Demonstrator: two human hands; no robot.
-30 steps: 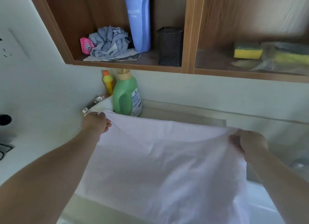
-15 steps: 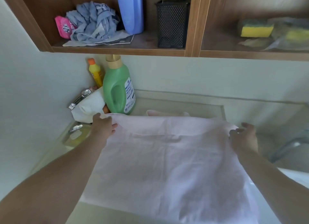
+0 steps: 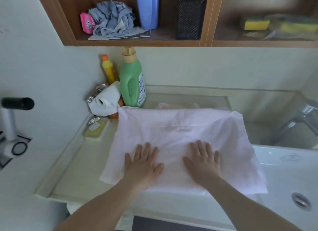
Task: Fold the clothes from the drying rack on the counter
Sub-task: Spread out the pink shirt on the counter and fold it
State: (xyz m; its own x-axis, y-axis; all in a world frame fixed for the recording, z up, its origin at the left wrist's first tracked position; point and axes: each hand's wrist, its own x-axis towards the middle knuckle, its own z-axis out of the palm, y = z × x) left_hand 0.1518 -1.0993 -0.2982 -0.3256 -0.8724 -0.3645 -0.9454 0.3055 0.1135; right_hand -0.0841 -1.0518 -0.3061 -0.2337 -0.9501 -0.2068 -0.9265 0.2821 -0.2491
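A pale pink garment point(image 3: 180, 127) lies spread flat on the cream counter point(image 3: 74, 170), its right part hanging over toward the sink. My left hand point(image 3: 142, 163) presses flat on its near left part with fingers straight and spread. My right hand point(image 3: 203, 160) presses flat beside it on the near middle, fingers also straight. More pale cloth point(image 3: 177, 105) peeks out behind the garment's far edge. No drying rack is in view.
A green detergent bottle point(image 3: 131, 82), a yellow bottle point(image 3: 108, 69) and a paper roll point(image 3: 105, 101) stand at the counter's back left. A soap dish point(image 3: 94, 130) sits left of the garment. The white sink point(image 3: 290, 175) and tap point(image 3: 297, 120) are at the right. A wooden shelf point(image 3: 137, 41) hangs above.
Both hands let go of the garment's far corners and came back toward me. They now lie flat on its near part, and the garment rests on the counter.
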